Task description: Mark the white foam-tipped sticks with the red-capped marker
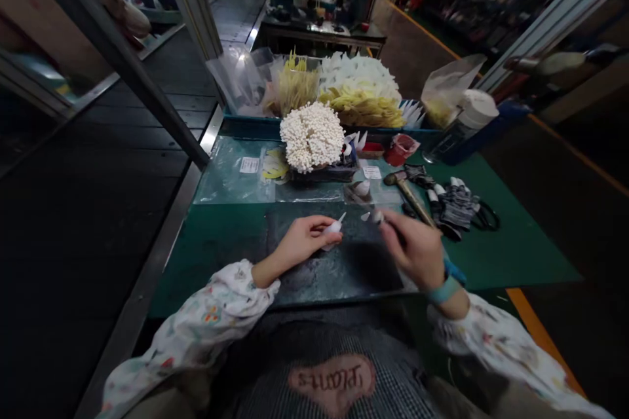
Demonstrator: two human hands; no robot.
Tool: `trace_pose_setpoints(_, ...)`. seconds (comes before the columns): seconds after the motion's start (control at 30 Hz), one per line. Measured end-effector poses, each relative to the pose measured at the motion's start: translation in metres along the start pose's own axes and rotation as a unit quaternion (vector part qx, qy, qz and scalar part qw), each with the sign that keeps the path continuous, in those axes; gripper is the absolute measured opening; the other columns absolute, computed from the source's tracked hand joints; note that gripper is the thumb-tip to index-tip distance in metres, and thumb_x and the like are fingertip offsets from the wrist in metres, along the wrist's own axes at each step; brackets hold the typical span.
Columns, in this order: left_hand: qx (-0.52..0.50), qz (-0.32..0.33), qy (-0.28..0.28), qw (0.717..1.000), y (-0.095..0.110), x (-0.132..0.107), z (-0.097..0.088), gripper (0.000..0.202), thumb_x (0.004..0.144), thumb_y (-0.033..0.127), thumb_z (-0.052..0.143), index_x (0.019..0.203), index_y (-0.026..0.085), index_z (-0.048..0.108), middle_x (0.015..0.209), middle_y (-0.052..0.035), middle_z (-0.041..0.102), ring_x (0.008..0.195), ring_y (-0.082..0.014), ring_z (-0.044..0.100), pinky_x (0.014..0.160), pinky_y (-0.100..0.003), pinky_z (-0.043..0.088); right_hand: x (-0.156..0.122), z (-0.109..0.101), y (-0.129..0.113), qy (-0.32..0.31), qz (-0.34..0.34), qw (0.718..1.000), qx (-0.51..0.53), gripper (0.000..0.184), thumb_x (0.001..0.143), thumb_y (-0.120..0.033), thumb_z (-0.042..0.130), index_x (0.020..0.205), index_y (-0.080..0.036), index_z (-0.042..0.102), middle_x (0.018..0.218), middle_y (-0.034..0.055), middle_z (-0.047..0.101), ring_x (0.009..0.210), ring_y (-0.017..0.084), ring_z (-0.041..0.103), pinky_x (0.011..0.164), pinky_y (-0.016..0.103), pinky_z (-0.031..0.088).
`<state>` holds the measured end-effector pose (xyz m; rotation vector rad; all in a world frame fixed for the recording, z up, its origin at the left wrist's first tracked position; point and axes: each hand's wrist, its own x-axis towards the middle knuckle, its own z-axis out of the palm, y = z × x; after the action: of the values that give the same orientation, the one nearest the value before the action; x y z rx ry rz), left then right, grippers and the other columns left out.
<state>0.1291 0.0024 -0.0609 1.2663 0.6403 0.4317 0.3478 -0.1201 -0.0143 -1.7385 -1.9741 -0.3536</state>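
Note:
My left hand (305,239) rests on a dark mat (339,272) on the green table, its fingers closed round a small white bud-shaped piece (334,226) with a pointed tip. My right hand (413,245) hovers just to the right, fingertips pinched on another small white piece (377,216). The two pieces sit a few centimetres apart. A teal band is on my right wrist. Behind my hands stands a dense cluster of white bud heads (312,135) in a dark holder.
A hammer (407,191), grey gloves (455,204) and black scissors (486,217) lie to the right. A blue tray (255,123) at the back holds yellow and white petals and plastic bags. A red cup (400,148) stands nearby. A metal post (128,65) slants on the left.

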Motion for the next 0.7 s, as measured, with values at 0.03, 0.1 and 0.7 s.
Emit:
trace_pose_setpoints(0.03,0.001,-0.001,0.000,1.000,0.000,0.000,0.000,0.043,0.073,0.040,0.084,0.106,0.014,0.073,0.102,-0.0113,0.079,0.088,-0.0215,0.076,0.087,-0.038,0.060,0.000,0.001,0.000,-0.019,-0.020,0.999,0.016,0.042,0.105,-0.041,0.043,0.115,-0.017,0.077,0.074,0.0068,0.075,0.065,0.017,0.067,0.062,0.028,0.047)
trace_pose_setpoints(0.1,0.008,-0.004,0.008,1.000,0.001,0.000,0.001,0.044,0.073,0.041,0.084,0.106,0.014,0.073,0.102,-0.0112,0.079,0.088,-0.0219,0.076,0.086,-0.038,0.061,-0.002,0.002,-0.002,-0.032,-0.006,0.999,0.014,0.042,0.105,-0.041,0.043,0.110,-0.019,0.079,0.072,0.0058,0.074,0.062,0.016,0.066,0.061,0.027,0.046)
trace_pose_setpoints(0.7,0.192,0.118,0.077,0.971,0.002,0.003,0.000,0.031,0.079,0.048,0.076,0.094,0.021,0.077,0.115,-0.0106,0.074,0.106,-0.0254,0.071,0.084,-0.036,0.062,-0.013,0.030,0.066,-0.152,0.357,0.912,-0.134,0.035,0.100,-0.037,0.048,0.105,-0.009,0.069,0.111,0.0223,0.067,0.101,0.031,0.059,0.073,0.036,0.042)
